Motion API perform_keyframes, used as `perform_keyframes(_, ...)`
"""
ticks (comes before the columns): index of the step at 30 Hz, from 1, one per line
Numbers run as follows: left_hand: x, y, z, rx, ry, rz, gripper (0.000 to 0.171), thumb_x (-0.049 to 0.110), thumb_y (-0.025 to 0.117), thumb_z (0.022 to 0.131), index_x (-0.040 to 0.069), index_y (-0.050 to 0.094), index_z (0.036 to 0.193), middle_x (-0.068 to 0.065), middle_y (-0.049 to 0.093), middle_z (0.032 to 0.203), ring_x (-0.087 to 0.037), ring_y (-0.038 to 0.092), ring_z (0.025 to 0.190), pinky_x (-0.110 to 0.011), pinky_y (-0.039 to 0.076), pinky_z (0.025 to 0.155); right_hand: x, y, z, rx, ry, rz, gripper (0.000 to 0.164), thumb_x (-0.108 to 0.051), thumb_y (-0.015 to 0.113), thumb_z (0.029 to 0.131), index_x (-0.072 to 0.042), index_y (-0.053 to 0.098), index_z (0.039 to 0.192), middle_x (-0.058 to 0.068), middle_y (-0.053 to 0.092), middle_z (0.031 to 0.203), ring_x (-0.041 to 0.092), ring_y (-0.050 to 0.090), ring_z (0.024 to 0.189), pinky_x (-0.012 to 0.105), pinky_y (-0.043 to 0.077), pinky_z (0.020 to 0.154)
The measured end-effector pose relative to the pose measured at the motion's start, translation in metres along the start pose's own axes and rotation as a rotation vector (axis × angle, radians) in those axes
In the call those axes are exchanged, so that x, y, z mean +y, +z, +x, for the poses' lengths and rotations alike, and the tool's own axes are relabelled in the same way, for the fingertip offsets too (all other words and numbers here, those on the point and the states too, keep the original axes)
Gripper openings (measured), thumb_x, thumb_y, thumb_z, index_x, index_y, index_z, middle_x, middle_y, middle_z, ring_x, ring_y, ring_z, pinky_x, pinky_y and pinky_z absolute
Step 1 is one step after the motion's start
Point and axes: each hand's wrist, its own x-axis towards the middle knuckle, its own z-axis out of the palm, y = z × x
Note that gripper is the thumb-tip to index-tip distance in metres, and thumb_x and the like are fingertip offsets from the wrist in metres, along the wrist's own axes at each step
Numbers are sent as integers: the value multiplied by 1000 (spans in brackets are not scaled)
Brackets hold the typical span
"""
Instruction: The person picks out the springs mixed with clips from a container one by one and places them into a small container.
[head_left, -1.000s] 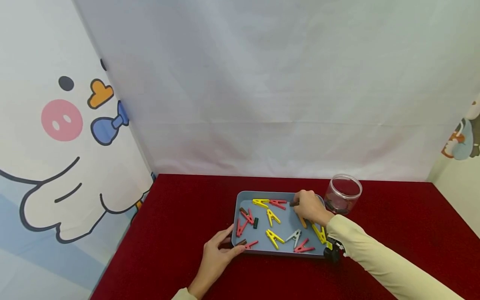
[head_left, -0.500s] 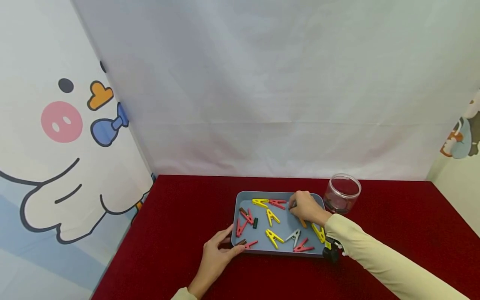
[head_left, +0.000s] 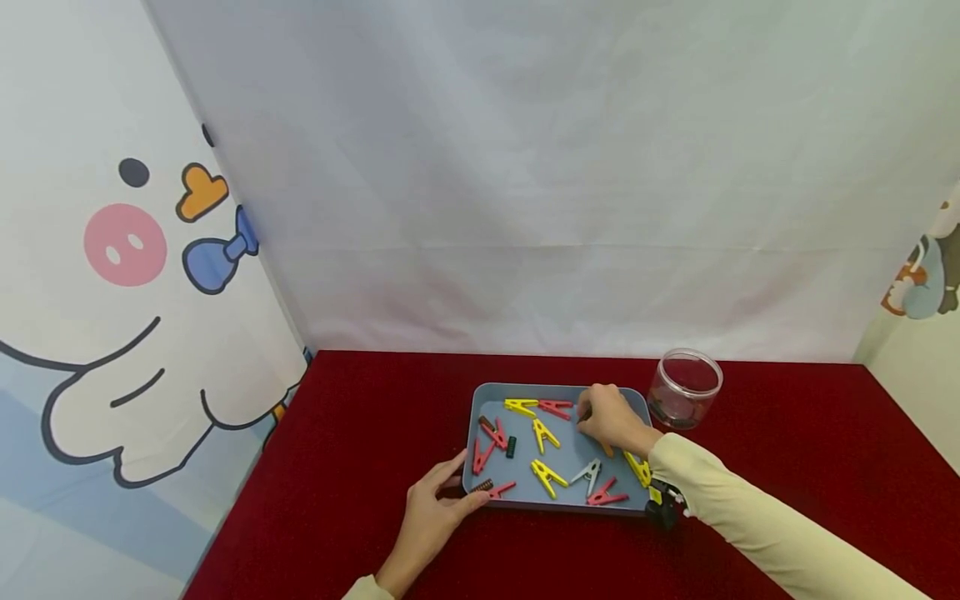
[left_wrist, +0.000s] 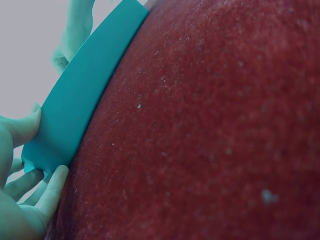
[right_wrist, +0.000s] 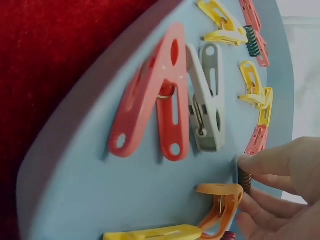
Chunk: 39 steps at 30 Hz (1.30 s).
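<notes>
In the head view my left hand (head_left: 435,504) holds the near left corner of a blue-grey tray (head_left: 555,505). The left wrist view has its thumb on the tray's front wall and its fingers about the corner. My right hand (head_left: 611,415) is over the tray's far right part. Its thumb and fingers pinch a dark coil spring (right_wrist: 244,180), seen in the right wrist view and hidden in the head view. Close by lie an orange clothespin (right_wrist: 222,207) and a yellow clothespin (right_wrist: 155,233). A red clothespin (right_wrist: 150,100) lies beside a grey one (right_wrist: 212,100).
Behind the tray on the right stands a clear round jar (head_left: 686,387) with dark pieces at its bottom. Several yellow and red clothespins lie about the tray, with a dark green spring (head_left: 512,447) among them. Red cloth (head_left: 375,417) covers the table, and a white curtain hangs behind.
My right hand has shifted slightly left and lower in the tray, and the spring that showed at its fingertips is now covered in the head view. My left hand has stayed put.
</notes>
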Motion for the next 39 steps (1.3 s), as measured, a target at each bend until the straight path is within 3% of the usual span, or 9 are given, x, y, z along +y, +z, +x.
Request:
perform_keyframes(8, 0, 0, 0, 12, 18, 4, 68, 29, 80, 76, 10, 54, 135, -11, 57, 126, -24, 61, 99, -23, 53, 70, 7, -4, -5, 60, -68, 61, 9, 4, 76, 72, 1, 71, 78, 5, 63, 71, 13, 53, 61, 27, 47, 54)
perform_keyframes(12, 0, 1, -1, 21, 12, 7, 67, 29, 80, 76, 9, 54, 135, -12, 58, 124, -24, 61, 98, -23, 53, 70, 10, -9, -7, 69, -56, 73, 8, 2, 77, 72, 1, 72, 78, 2, 61, 66, 12, 51, 59, 27, 45, 53)
perform_keyframes(25, 1, 0, 0, 11, -1, 4, 68, 28, 80, 75, 10, 54, 135, -10, 57, 126, -23, 61, 100, -21, 53, 71, 14, -22, -19, 22, 40, 188, 13, -5, 76, 77, -1, 72, 90, 0, 66, 78, 14, 59, 71, 30, 51, 62)
perform_keyframes(39, 1, 1, 0, 8, -16, 3, 68, 28, 81, 75, 11, 53, 136, -9, 58, 124, -22, 61, 99, -21, 53, 70, 15, -27, -32, 103, -76, 251, 14, -3, 77, 77, 0, 73, 90, 7, 70, 90, 16, 63, 74, 28, 52, 65)
